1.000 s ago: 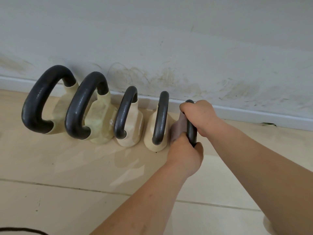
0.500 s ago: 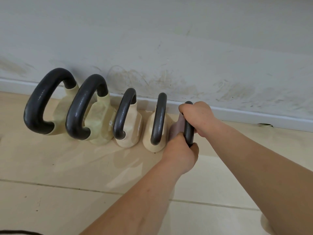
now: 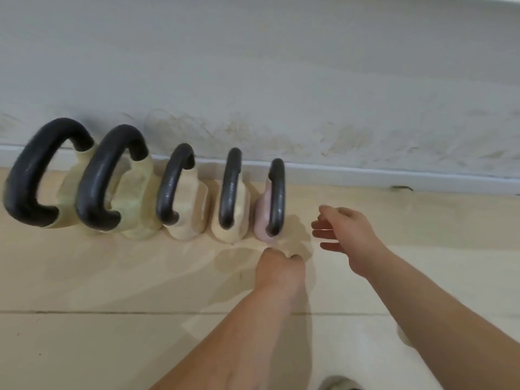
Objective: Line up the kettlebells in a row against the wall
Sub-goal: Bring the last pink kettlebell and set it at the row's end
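Several kettlebells with black handles stand side by side along the white wall (image 3: 281, 80). From the left come two large pale green ones (image 3: 70, 198) (image 3: 135, 201), two cream ones (image 3: 194, 204) (image 3: 239, 209), then a small pink kettlebell (image 3: 263, 218) at the right end. My left hand (image 3: 280, 273) hovers just in front of the pink kettlebell, fingers curled, holding nothing. My right hand (image 3: 346, 235) is to the right of it, fingers spread, apart from the handle.
A white skirting board (image 3: 394, 175) runs along the foot of the wall. The floor (image 3: 112, 277) is pale beige tile with a grout line across it. A shoe tip (image 3: 337, 384) shows at the bottom edge.
Both hands have let go of the pink kettlebell's handle and drawn back towards me. The pink kettlebell now stands alone at the right end of the row.
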A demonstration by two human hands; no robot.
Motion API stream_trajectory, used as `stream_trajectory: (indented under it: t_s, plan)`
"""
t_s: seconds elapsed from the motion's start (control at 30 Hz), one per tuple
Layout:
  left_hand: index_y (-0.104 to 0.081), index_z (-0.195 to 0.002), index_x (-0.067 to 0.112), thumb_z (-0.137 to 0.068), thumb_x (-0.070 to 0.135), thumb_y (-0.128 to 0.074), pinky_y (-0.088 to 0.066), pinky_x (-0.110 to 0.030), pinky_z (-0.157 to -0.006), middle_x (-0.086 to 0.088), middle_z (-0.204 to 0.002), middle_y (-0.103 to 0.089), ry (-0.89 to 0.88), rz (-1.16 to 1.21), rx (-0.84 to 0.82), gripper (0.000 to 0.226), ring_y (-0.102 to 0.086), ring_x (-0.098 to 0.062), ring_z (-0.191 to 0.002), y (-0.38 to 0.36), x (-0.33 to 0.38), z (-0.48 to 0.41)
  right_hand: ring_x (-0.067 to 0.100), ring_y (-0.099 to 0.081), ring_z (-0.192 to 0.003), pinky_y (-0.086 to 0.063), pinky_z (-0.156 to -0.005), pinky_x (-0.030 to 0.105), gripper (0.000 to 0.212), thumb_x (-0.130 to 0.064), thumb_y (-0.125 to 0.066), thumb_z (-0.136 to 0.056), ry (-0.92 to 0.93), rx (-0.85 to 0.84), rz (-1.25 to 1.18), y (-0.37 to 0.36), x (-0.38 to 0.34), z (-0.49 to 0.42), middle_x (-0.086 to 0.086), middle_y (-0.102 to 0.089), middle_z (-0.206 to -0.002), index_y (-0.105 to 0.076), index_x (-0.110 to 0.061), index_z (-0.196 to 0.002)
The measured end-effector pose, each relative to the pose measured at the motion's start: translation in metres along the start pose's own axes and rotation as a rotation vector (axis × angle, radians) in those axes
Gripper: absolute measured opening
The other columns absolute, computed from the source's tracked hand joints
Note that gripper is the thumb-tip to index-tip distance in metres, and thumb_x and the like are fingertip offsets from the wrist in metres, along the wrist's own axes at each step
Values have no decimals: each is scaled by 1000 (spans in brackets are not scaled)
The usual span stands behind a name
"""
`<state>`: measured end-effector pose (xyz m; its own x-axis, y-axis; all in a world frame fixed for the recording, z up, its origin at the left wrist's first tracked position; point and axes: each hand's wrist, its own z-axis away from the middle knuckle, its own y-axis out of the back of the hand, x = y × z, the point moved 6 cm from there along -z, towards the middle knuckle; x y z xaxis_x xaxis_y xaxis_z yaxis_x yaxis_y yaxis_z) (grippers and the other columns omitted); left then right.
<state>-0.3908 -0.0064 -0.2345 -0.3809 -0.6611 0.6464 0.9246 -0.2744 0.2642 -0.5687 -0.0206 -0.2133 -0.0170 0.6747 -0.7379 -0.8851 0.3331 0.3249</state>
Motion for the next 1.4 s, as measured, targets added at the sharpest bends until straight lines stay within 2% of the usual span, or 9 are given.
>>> stream_trajectory:
  t_s: [0.1,0.27,0.4,0.53,0.7,0.83,1.03,1.3,1.4]
  plan:
    - [-56,-63,15,-75,16,-53,-41,-30,-61,-5,-59,-57,-109,-125,-187,12,-50,-26,-56,-47,5,30,32,-78,-101,-61,-94,54,26,-29,-65,-97,-35,99,-12,50,46,22,16,-81,-107,-69,-3,-100]
    - [-64,-87,19,-80,30,-60,-55,-33,-79,8,-96,-69,-248,-295,-445,14,-64,-19,-82,-132,4,82,27,-70,-94,-56,-85,44,19,-31,-61,-95,45,507,157,166,111,66,4,-75,-93,-66,-13,-91]
    - [-69,-102,26,-92,28,-59,-59,-37,-86,7,-100,-70,-369,-461,-503,14,-68,-18,-94,-175,1,105,34,-49,-134,-46,-102,46,48,-37,-58,-96,-148,725,424,252,171,79,10,-58,-141,-59,-13,-137]
    - [-67,-103,24,-93,28,-59,-56,-37,-88,10,-100,-69,-464,-592,-536,13,-66,-18,-96,-199,-2,121,43,-61,-116,-57,-93,50,51,-33,-56,-95,-499,570,240,273,244,72,21,-59,-133,-51,-4,-137]
    - [-68,-102,21,-95,27,-60,-55,-37,-88,9,-97,-70,-472,-643,-541,11,-67,-20,-97,-202,-11,123,35,-65,-80,-54,-63,39,33,-22,-64,-90,-499,556,227,283,250,69,21,-68,-112,-59,-1,-115]
    - [-68,-105,20,-96,24,-57,-55,-36,-80,5,-92,-71,-516,-697,-555,15,-67,-19,-90,-200,-17,125,34,-65,-78,-59,-75,41,28,-22,-69,-90,-528,539,-39,285,249,87,14,-65,-89,-62,3,-99]
    - [-46,-142,48,-89,44,-69,-46,-23,-68,8,-90,-58,-306,-598,-849,58,-60,-7,-77,-217,-46,149,24,-54,-76,-54,-62,35,15,-20,-65,-95,-350,462,-375,256,194,106,9,-53,-89,-63,-6,-100]
    - [-63,-109,24,-89,37,-71,-48,-29,-67,4,-84,-60,-198,-349,-603,25,-57,-15,-72,-201,-19,127,26,-63,-82,-61,-91,53,35,-16,-70,-88,-135,320,-281,191,104,95,12,-60,-89,-66,13,-107]
    - [-59,-87,26,-95,37,-64,-43,-26,-57,4,-71,-55,-168,-346,-520,14,-51,-12,-60,-192,-31,124,24,-64,-74,-63,-77,48,28,-14,-75,-86,-87,291,-236,160,97,97,10,-63,-80,-64,11,-92]
